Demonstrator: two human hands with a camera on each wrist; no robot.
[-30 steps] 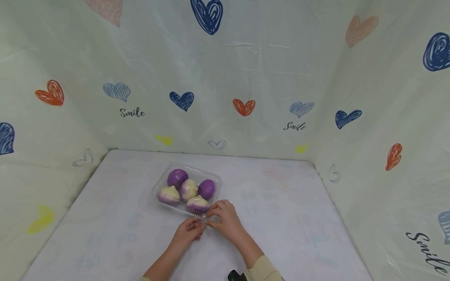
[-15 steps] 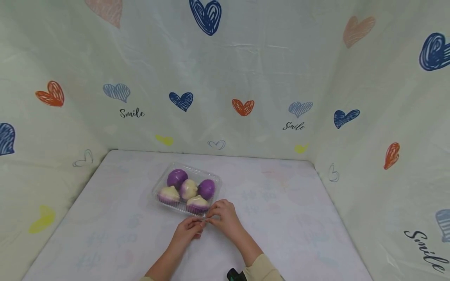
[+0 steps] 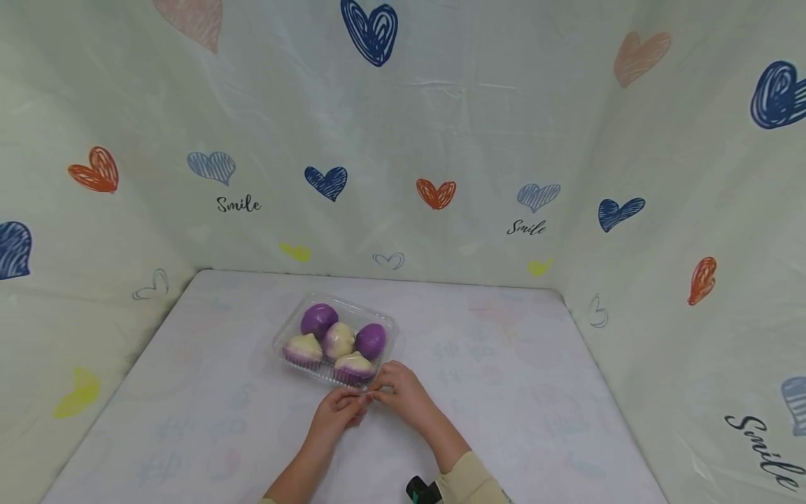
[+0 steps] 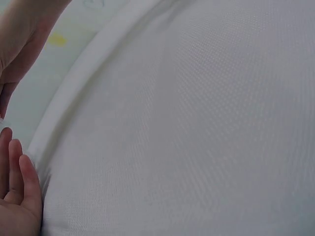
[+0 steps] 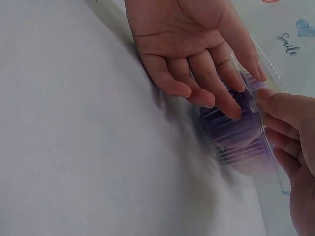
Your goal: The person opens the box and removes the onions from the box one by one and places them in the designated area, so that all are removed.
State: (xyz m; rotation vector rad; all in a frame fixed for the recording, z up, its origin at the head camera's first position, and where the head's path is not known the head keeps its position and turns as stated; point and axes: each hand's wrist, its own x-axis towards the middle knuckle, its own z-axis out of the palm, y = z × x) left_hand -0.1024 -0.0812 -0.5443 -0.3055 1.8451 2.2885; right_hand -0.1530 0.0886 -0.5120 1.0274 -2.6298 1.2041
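A clear plastic clamshell box (image 3: 392, 341) lies tilted across the table, holding several rounded pieces. Two show purple tops (image 3: 319, 320); the others are cream peaks (image 3: 340, 340) fading to purple. At its front right corner my left hand (image 3: 336, 418) and right hand (image 3: 403, 395) meet, fingertips nearly touching. In the right wrist view, the right hand (image 5: 298, 132) pinches the rim, thumb on top and fingers below. The left hand (image 5: 182, 49) also pinches there between thumb and index, its other fingers loosely bent beside the ribbed wall (image 5: 241, 152).
A white cloth covers the table (image 3: 497, 406). Pale sheets with printed hearts and "Smile" lettering form the back wall (image 3: 378, 126) and both sides. A black device (image 3: 423, 490) sits by the right sleeve (image 3: 472, 483).
My two thumbs have drawn slightly closer together at the box's corner, narrowing the gap between them. The box and its contents stay in place.
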